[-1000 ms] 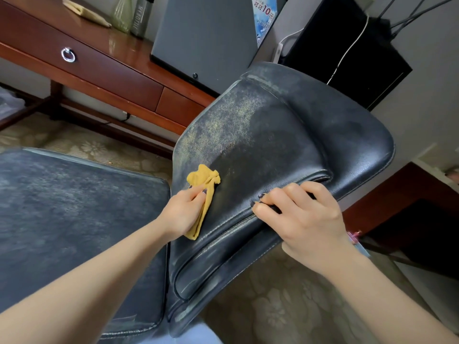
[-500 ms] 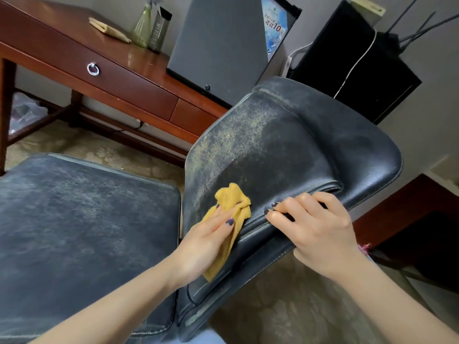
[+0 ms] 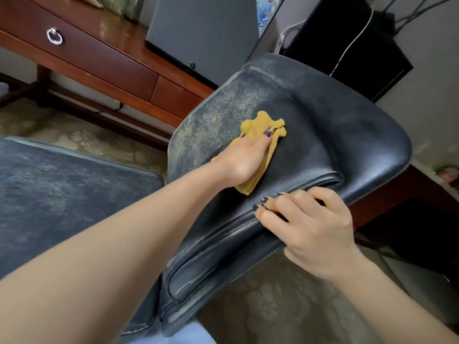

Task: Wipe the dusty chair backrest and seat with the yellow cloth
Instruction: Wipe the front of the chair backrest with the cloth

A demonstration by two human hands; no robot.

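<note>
The dark blue leather chair backrest (image 3: 323,135) slants across the middle of the view, with yellowish dust over its upper left part. My left hand (image 3: 244,161) lies flat on it, pressing the crumpled yellow cloth (image 3: 263,126) against the leather; cloth shows above the fingers and below the palm. My right hand (image 3: 305,229) grips the backrest's lower right edge, fingers curled over the seam. The dusty chair seat (image 3: 62,192) lies to the left, under my left forearm.
A red-brown wooden desk (image 3: 104,58) with a ring-pull drawer stands behind the chair. A grey panel (image 3: 203,31) and a black box (image 3: 347,45) with cables sit at the back. Patterned carpet (image 3: 285,306) covers the floor.
My left hand has slid the yellow cloth up and to the right across the backrest. My right hand has kept its grip on the edge. The camera has moved in closer.
</note>
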